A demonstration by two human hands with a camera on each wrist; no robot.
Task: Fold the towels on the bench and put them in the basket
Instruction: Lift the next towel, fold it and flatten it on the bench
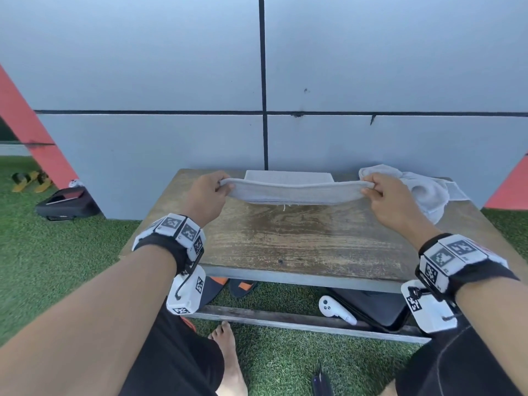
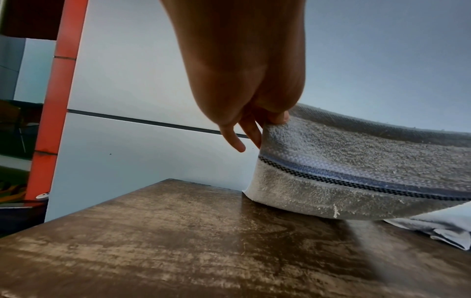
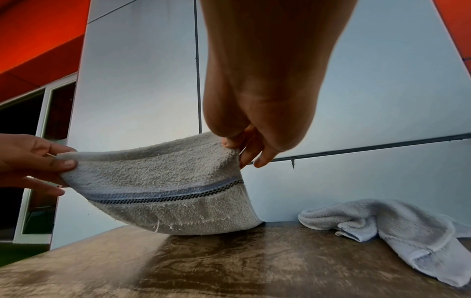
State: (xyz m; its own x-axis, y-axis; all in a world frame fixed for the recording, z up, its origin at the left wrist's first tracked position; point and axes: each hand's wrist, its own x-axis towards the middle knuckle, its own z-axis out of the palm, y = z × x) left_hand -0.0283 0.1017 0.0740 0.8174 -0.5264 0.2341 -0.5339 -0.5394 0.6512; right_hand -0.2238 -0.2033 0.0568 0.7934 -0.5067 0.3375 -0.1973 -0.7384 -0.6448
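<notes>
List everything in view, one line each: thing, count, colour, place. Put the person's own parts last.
held towel: 1, grey-white with a blue stripe, stretched between both hands, lower edge touching the bench
folded towel: 1, white, far edge of bench behind the held towel
crumpled towel: 1, pale grey, far right of bench
bench: 1, worn brown wood, against the grey wall
controller: 1, white, under the bench
black case: 1, on the grass at left
sandals: a pair, yellow, far left grass
left hand: pinches the towel's left end
right hand: pinches the towel's right end
bare foot: 1, on the grass
</notes>
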